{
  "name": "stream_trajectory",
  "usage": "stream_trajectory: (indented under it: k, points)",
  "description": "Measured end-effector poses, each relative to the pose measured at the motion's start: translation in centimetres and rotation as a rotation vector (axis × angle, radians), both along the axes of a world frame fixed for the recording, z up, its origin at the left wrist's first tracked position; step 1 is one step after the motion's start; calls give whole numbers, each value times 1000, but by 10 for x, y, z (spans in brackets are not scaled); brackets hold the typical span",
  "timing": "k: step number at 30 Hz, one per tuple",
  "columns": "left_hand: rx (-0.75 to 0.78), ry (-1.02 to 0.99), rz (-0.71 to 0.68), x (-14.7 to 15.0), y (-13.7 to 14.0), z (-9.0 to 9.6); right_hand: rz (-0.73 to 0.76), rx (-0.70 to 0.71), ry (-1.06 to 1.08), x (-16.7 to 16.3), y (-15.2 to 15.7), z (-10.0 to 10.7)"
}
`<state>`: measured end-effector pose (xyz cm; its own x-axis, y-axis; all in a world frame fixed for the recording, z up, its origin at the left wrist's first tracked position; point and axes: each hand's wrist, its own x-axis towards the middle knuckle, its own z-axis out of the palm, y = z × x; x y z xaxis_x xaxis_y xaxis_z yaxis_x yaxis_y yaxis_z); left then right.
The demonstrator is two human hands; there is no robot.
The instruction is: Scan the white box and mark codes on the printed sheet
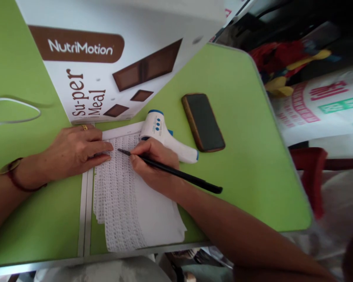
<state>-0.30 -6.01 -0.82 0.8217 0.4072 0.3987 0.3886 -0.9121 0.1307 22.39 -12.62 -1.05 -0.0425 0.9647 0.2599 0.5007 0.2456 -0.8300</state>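
Note:
Pinched between the fingers of my right hand [155, 164] is a long black pen [182, 175], its tip at the upper part of a written sheet of paper [159, 219]. Dense rows of small handwriting fill the sheet's left side, while its right side is blank. More paper edges show beneath it, so it seems to lie on a stack. My left hand [79, 150] lies flat, fingers stretched out, with fingertips on the paper's left edge. Just beyond my right hand, a white and blue infrared thermometer [176, 147] lies across the top of the paper, partly hidden by that hand.
A large white NutriMotion box [97, 78] stands behind the papers. A phone in a brown case [206, 121] lies to the right on the green table [247, 168]. At far left lies a white cable [14, 100]. Beyond the right edge are a printed white sack [320, 102] and a red chair [312, 172].

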Motion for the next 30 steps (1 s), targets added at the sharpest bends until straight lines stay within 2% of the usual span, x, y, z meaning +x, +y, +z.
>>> stream_trajectory:
  k: [12, 20, 23, 30]
  points:
    - [-13, 36, 12, -1, 1, 1, -84, -60, 53, -1, 0, -2]
    - [-12, 30, -1, 0, 1, 2, -64, -25, 56, 0, -1, -3]
    - [2, 25, 6, 1, 0, 1, -3, 5, 68, 0, -1, -2]
    - [-11, 42, 12, 0, 1, -1, 44, -28, 5, 0, -1, -1]
